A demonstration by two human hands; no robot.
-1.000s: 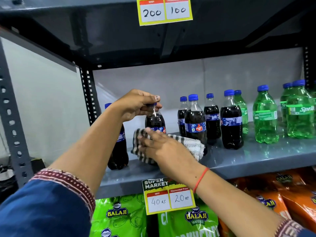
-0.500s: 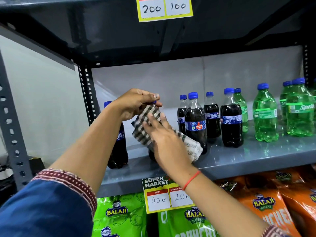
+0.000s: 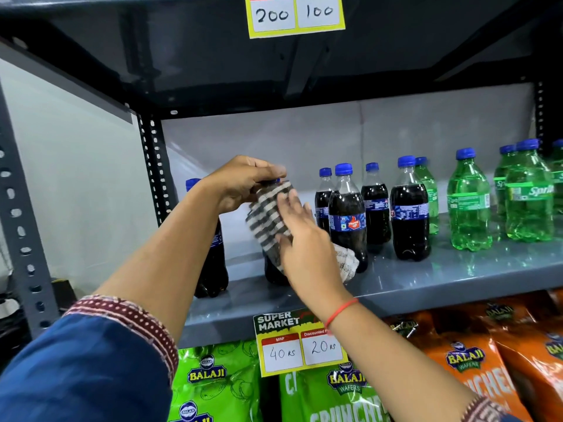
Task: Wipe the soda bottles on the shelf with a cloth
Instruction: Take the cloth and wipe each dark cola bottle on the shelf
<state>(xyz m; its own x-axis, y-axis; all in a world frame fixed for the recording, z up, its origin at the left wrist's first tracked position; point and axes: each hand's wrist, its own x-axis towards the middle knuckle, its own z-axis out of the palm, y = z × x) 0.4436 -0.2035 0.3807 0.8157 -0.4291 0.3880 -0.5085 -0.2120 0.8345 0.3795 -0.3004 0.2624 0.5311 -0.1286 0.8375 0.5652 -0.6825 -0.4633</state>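
Up near the grey shelf's [image 3: 441, 287] front edge, my left hand [image 3: 243, 185] curls its fingers round a cola bottle's [image 3: 275, 274] cap. My right hand [image 3: 304, 248], fingers straight, presses a checked cloth [image 3: 268, 217] against it. Other cola bottles [image 3: 348, 222] stand just beside it on both sides.

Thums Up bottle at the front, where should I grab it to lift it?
Grab the Thums Up bottle by its thin neck, just under the blue cap, coming from above and the front. It stands upright, the neck is slimmer than its body, and other cola bottles crowd close behind.
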